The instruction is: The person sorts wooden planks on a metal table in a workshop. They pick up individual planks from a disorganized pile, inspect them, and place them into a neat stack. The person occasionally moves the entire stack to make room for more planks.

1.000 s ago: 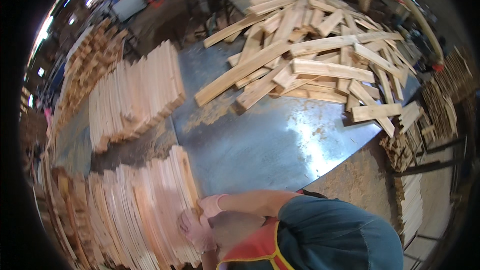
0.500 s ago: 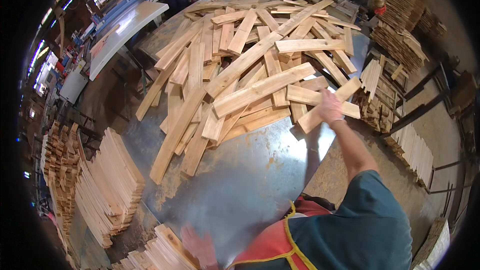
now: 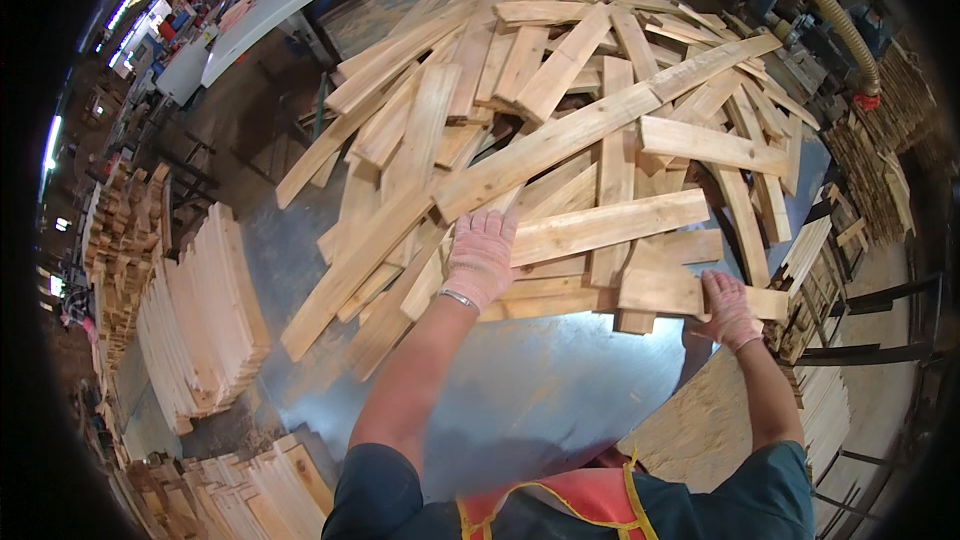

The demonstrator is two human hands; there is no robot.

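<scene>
Head view: right grip clamps 1 short board, apparently picking; left grip can't be told; lifting needs clearance.

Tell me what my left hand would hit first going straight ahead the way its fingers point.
Most likely the long board slanting up to the right, just past the fingertips of your left hand. Whether the fingers are level with it or above it is unclear.

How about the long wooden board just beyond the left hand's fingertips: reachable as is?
Likely yes: the left hand is close, and the long wooden board lies atop the pile, nothing visibly covering its near end.
</scene>
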